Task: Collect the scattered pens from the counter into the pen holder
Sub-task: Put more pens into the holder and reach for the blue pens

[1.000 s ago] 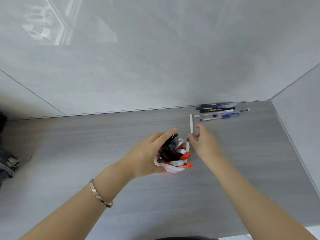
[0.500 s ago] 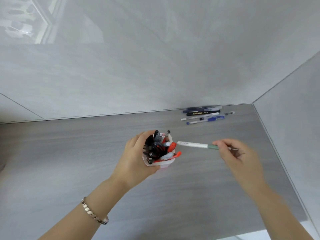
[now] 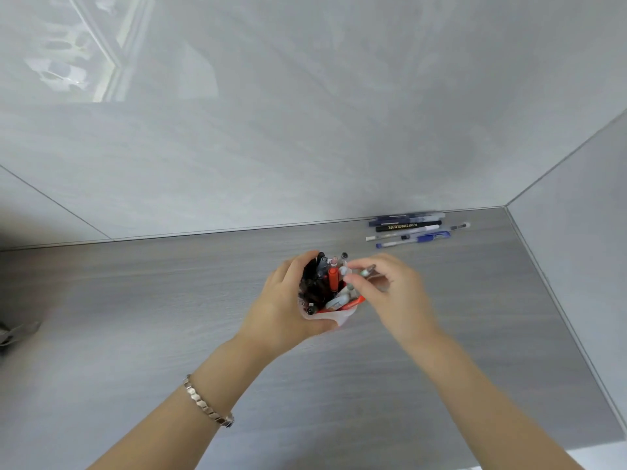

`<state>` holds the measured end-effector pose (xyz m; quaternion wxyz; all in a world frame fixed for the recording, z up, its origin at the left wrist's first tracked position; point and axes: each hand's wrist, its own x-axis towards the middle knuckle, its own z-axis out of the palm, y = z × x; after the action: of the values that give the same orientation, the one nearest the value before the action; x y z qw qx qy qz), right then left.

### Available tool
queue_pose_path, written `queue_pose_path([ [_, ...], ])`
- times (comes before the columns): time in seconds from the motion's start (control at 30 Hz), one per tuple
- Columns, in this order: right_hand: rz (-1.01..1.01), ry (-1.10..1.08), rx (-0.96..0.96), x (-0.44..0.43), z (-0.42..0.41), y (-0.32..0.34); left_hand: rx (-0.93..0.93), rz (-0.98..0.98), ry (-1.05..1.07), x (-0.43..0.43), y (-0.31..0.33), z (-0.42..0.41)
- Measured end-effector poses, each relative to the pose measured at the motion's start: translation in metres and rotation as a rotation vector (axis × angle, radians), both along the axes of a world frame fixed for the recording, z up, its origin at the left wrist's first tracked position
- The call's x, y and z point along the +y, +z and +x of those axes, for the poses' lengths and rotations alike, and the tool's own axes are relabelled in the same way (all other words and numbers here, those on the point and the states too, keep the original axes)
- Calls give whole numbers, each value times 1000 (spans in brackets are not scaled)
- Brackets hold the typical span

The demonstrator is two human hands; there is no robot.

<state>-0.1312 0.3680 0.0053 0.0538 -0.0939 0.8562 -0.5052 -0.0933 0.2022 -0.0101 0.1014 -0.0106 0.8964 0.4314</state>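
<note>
A pale pen holder (image 3: 342, 315) full of black, red and white pens stands mid-counter. My left hand (image 3: 283, 307) wraps around its left side and grips it. My right hand (image 3: 390, 293) hovers at the holder's right rim, fingers pinched on a white pen (image 3: 364, 273) with a grey-green end; most of that pen is hidden among the others. Several loose pens (image 3: 412, 230), dark blue, black and clear, lie in a bunch against the back wall on the right.
The grey wood-grain counter (image 3: 169, 317) meets glossy grey walls at the back and at the right. A dark object (image 3: 17, 332) pokes in at the left edge. My left wrist carries a metal bracelet (image 3: 207, 403).
My right hand carried the white pen from the open counter on the right over to the holder and turned it down into the opening. My left hand kept gripping the holder.
</note>
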Motion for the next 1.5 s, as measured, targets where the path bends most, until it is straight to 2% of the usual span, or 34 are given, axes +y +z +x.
queue_pose_path([
  [0.13, -104, -67, -35, -8, 9, -6, 127, -165, 29, 14, 6, -6],
  [0.27, -346, -282, 89, 4, 15, 16, 218, -211, 40, 20, 4, -11],
  [0.37, -581, -336, 190, 23, 13, 41, 240, -210, 35, 18, 0, -11],
  [0.43, -658, -417, 80, 36, 8, 47, 249, -210, 19, 16, -1, -11],
  [0.5, -488, -436, -172, 47, 5, 40, 238, -210, -6, 14, -1, -11],
  [0.57, -263, -312, -435, 52, 6, 31, 213, -192, -29, 12, 1, -11],
  [0.6, -178, -230, -499, 51, 8, 30, 198, -174, -38, 11, 2, -10],
  [0.73, -91, -68, -483, 44, 15, 34, 109, -120, -28, 9, 7, -8],
  [0.87, 273, 88, -448, 39, 7, 34, 160, -225, -51, 12, 5, -7],
  [1.0, 541, 393, -390, 27, -2, 43, 150, -121, 21, 11, 5, -8],
  [1.03, 567, 451, -393, 25, -5, 46, 147, -105, 13, 10, 5, -8],
  [1.1, 492, 449, -409, 22, -9, 52, 148, -81, -10, 8, 5, -9],
  [1.2, 277, 285, -279, 22, -14, 54, 136, -60, -30, 7, 4, -9],
  [1.33, -76, -59, -19, 15, -9, 41, 166, -56, -23, 7, 1, -7],
  [1.4, -81, -79, 91, 3, 2, 25, 175, -39, 1, 9, 0, -6],
  [1.5, 157, 58, 364, -10, 19, -7, 161, 14, 14, 9, 0, -3],
])
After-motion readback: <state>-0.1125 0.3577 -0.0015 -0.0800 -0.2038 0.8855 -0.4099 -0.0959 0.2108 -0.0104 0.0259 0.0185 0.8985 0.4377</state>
